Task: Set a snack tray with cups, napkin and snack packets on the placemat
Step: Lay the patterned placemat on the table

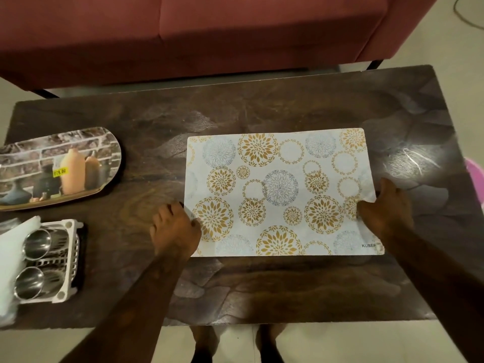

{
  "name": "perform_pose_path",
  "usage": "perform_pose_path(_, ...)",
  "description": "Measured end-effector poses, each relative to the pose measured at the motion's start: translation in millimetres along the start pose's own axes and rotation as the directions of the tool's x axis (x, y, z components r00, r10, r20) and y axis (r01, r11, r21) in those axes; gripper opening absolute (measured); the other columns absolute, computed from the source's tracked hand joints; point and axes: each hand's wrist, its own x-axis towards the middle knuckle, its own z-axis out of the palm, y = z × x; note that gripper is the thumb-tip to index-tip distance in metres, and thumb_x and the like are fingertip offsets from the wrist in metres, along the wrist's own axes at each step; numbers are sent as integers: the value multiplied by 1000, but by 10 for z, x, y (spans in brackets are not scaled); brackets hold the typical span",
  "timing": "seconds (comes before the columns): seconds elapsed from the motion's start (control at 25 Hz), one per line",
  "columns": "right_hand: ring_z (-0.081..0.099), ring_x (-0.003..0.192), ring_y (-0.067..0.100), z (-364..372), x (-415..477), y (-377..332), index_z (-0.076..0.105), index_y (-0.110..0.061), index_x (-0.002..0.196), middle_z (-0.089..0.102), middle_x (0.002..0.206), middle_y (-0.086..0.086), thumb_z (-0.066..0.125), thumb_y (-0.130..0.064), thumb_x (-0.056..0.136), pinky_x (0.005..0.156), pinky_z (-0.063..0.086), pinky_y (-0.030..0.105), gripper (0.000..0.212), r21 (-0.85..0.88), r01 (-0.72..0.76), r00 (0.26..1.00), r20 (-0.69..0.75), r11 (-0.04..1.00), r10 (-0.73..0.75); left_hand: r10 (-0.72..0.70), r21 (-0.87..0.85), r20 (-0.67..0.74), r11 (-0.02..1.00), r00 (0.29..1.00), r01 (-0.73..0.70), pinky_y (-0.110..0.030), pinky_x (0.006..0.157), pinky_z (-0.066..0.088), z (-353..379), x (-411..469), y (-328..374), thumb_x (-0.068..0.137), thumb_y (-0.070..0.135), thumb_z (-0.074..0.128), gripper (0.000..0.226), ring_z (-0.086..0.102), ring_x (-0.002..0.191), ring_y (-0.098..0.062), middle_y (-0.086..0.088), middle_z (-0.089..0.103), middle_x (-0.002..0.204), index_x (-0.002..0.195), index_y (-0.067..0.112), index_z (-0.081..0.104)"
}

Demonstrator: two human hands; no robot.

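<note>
Between both sets of fingers, white gold-floral rectangular placemat (280, 192) is lying long-axis sideways; left hand (176, 229) and right hand (383, 206) are gripping its short ends; printed oval tray (56, 167) is lying far left of left fingers, nearer that hand.

The surface (262, 108) is left bare along its far strip, between the placemat (277, 192) and the sofa (183, 35); passage from side to side is permitted there. A second bare band is found between the placemat and the tray (57, 166) at the left. The near left corner is blocked by the white basket (70, 260), in which two steel cups (36, 243) are laid on their sides, with a white napkin (10, 258) against it. The placemat's near corners are occupied by the left hand (175, 229) and the right hand (385, 208). The top of the placemat is otherwise unobstructed. A narrow bare strip is left at the near edge.
</note>
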Motion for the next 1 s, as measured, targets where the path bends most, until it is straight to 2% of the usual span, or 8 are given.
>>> perform_pose_path(0.12,39,148,43,33,-170,-53,27,-23,157,36,162,14,72,-37,84,112,38,65,88,-315,199,968,-81,928,-236,238,8,38,971,971,-238,-54,112,34,-44,-48,69,86,55,63,89,36,142,-35,-13,32,158,157,23,21)
perform_pose_path(0.2,25,159,36,84,-239,-118,16,-29,165,20,173,7,70,-49,88,116,33,64,96,-356,376,922,48,855,-385,371,-11,135,928,919,-373,-56,118,28,-29,-100,157,79,69,62,103,21,152,-33,-7,15,167,159,34,9)
perform_pose_path(0.32,4,165,29,225,-275,-147,6,-32,168,0,177,-2,67,-64,87,122,31,60,106,-352,469,879,275,810,-390,430,11,252,895,867,-447,-56,122,20,96,-163,252,74,73,65,114,-3,158,-30,-3,-9,171,159,41,-3)
perform_pose_path(0.44,-6,165,27,328,-246,-96,1,-33,168,-11,177,-5,62,-70,87,123,29,60,109,-420,475,875,323,773,-361,404,33,258,904,877,-426,-56,122,21,197,-169,268,77,67,69,114,-12,158,-30,-2,-18,170,158,42,-7)
perform_pose_path(0.64,-7,165,28,333,-243,-101,-2,-32,167,-14,176,-3,63,-69,88,124,25,59,109,-432,458,881,333,777,-335,394,37,290,906,872,-421,-55,122,20,185,-167,286,79,66,67,111,-11,158,-30,-2,-18,170,158,41,-6)
perform_pose_path(0.8,11,164,29,295,-349,-317,14,-29,167,6,177,1,66,-59,89,126,27,58,98,-417,463,886,242,782,-396,405,1,252,908,879,-418,-51,124,19,-36,-113,229,86,63,61,98,-1,159,-28,-1,-7,172,160,37,1)
perform_pose_path(0.88,22,162,29,298,-441,-554,24,-28,165,17,175,2,67,-52,91,124,30,57,89,-364,481,877,200,798,-437,395,-30,202,917,896,-397,-49,123,24,-197,-70,125,90,55,59,88,9,158,-27,-1,4,171,160,33,10)
perform_pose_path(1.0,43,150,29,399,-571,-1006,36,-29,158,38,166,3,65,-43,93,118,38,53,73,-303,486,873,202,820,-443,295,-202,130,943,947,-266,-43,114,39,-450,104,-54,96,38,58,61,42,140,-25,-5,39,155,151,21,38)
